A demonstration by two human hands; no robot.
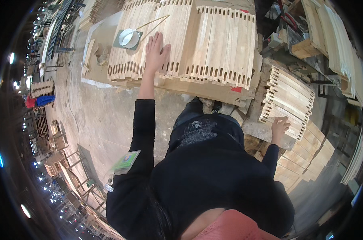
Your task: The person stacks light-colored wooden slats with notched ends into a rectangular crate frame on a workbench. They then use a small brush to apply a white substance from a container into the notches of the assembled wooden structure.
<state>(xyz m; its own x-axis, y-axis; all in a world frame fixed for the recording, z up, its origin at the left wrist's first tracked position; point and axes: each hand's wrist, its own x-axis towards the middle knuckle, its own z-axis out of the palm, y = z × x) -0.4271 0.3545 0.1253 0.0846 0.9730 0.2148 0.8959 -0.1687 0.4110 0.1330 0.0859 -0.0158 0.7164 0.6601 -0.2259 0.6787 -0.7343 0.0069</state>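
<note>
My left hand (156, 54) lies flat, fingers stretched out, on the near end of a broad row of pale wooden slats (171, 32) with oval slots at their ends. Just beyond it a white cup (129, 38) stands on a small dark square pad (138, 45). Two thin sticks (155, 22) reach from the cup area across the slats. Low on the right, my right hand (280, 126) is at a smaller stack of slotted slats (287, 102). Its fingers are bent and slightly apart, with no slat visibly gripped in them.
A second block of slotted slats (221, 44) sits beside the first on the cardboard-covered bench (225, 96). More boards (305, 160) are stacked below the right-hand slats. Shelving with wooden panels (329, 44) borders the right side. Concrete floor (101, 116) extends to the left, with racks farther off.
</note>
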